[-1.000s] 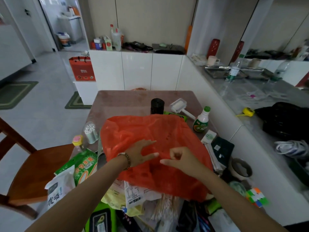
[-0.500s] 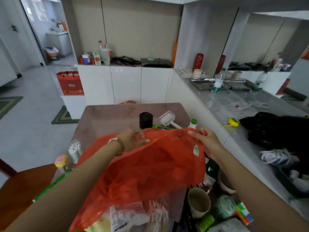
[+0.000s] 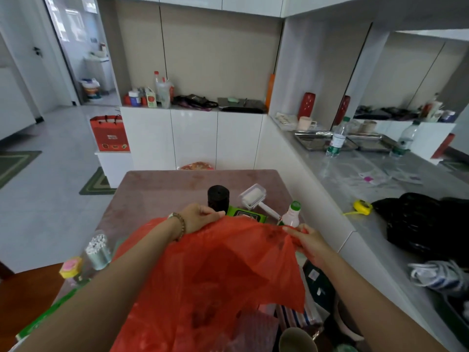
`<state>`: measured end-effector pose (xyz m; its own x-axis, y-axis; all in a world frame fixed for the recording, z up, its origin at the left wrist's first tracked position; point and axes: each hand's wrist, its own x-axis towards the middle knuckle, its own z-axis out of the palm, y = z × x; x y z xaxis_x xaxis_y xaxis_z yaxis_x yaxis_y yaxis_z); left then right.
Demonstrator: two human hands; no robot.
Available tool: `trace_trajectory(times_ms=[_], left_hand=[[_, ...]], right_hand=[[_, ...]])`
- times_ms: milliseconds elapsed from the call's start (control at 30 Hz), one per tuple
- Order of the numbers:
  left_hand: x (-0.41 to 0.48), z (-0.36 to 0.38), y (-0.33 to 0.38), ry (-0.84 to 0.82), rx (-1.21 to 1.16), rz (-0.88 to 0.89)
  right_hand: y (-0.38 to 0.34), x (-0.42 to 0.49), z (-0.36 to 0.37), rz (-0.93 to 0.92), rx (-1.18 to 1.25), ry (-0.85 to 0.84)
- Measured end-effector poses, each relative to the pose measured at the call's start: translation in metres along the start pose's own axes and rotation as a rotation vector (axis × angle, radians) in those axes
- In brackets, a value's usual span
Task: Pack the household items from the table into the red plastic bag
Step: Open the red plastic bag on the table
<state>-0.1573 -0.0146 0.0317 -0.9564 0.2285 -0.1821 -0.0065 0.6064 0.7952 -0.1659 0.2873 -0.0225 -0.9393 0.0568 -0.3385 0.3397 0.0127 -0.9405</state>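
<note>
White gloss cabinets and a beige wall panel back a tiled room where a matte, mauve-brown bench (image 3: 162, 184) with rounded corners carries a scatter of household goods. Over its near half a person holds up a thin, crinkled, translucent red plastic bag (image 3: 223, 275), the film stretched between two hands. The left hand (image 3: 200, 215), a beaded bracelet (image 3: 180, 224) at its wrist, has its grip pinched on the bag's far edge, fingers curled over the film. The right hand (image 3: 308, 241) has its grip pinched on a bunched edge at the other side.

Just beyond the bag stands a squat matte black cylinder (image 3: 218, 198). Beside it lie a white lint roller (image 3: 253, 198) in a clear cover and a flat green pack of wipes (image 3: 245, 215), partly hidden by the film. A white plastic bottle (image 3: 291, 214) with a green cap stands upright just beside the right hand. Near the bench's left edge stands a clear round tub of cotton swabs (image 3: 97, 251).

On the glossy grey side bench (image 3: 355, 174) at right lie a yellow tape measure (image 3: 363, 206) and a crumpled black bag (image 3: 418, 219).
</note>
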Motion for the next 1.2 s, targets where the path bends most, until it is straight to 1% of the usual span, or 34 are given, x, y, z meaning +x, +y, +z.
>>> trace_trajectory(times_ms=[33,100,167,233,267,367,467,633,700,833,900,1000,1067,1133,1200], left_hand=[[0.006,0.002,0.001,0.035,-0.021,-0.014],[0.016,0.009,0.002,0.116,-0.045,-0.009],[0.023,0.014,0.005,0.174,-0.045,0.012],[0.027,0.014,0.008,0.199,-0.067,0.017],[0.028,0.014,0.009,0.205,-0.079,0.012],[0.029,0.016,0.010,0.194,-0.078,-0.025],[0.026,0.020,0.008,0.195,-0.080,-0.054],[0.022,0.024,0.011,0.201,-0.094,-0.029],[0.021,0.026,0.012,0.205,-0.087,-0.022],[0.016,0.027,0.007,0.239,-0.110,-0.013],[0.012,0.027,0.006,0.237,-0.145,-0.002],[0.007,0.026,0.004,0.226,-0.144,0.014],[0.005,0.023,0.003,0.223,-0.146,0.012],[0.005,0.021,0.003,0.231,-0.143,-0.001],[0.005,0.020,0.002,0.233,-0.127,-0.009]], right_hand=[[0.002,0.004,-0.003,-0.011,-0.073,-0.015],[-0.002,0.016,-0.010,-0.084,-0.165,0.032],[-0.011,0.032,-0.019,-0.145,-0.063,0.090],[-0.022,0.048,-0.027,-0.116,0.116,0.080],[-0.027,0.056,-0.030,-0.112,0.147,0.076],[-0.030,0.081,-0.033,-0.148,0.010,0.095],[-0.023,0.098,-0.030,-0.141,-0.084,0.115],[-0.017,0.114,-0.027,-0.234,-0.258,0.200],[-0.016,0.118,-0.026,-0.242,-0.335,0.225],[-0.013,0.126,-0.027,-0.251,-0.616,0.242],[-0.011,0.126,-0.029,-0.267,-0.665,0.268],[-0.016,0.110,-0.033,-0.325,-0.636,0.380],[-0.032,0.093,-0.035,-0.429,-0.604,0.442],[-0.059,0.068,-0.037,-0.563,-0.513,0.457],[-0.090,0.034,-0.037,-0.674,-0.352,0.445]])
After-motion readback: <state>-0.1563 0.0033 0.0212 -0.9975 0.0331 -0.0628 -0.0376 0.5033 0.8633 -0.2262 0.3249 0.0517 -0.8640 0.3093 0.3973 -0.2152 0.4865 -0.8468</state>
